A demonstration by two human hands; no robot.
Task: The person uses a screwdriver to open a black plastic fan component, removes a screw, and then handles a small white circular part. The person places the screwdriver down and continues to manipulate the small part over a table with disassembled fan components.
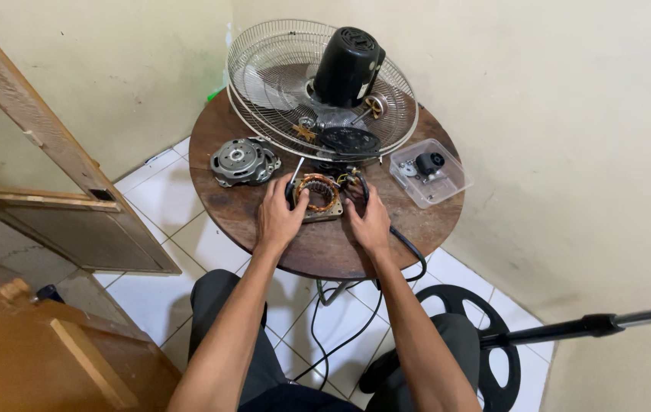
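A fan motor stator [320, 195] with copper windings lies on the round wooden table [318, 248]. My left hand [278, 216] grips its left side and a dark screwdriver handle [293, 183] pokes up above my fingers. My right hand [369, 217] holds the stator's right side by the coloured wires [348, 179]. A black cable [406, 248] runs off the table edge beside my right hand.
A wire fan guard [264, 76] with a black motor cover [347, 67] fills the table's back. A grey motor housing [244, 161] lies left, a clear plastic box [428, 172] right. The black fan stand base [486, 351] and pole lie on the tiled floor. Wooden boards lean at left.
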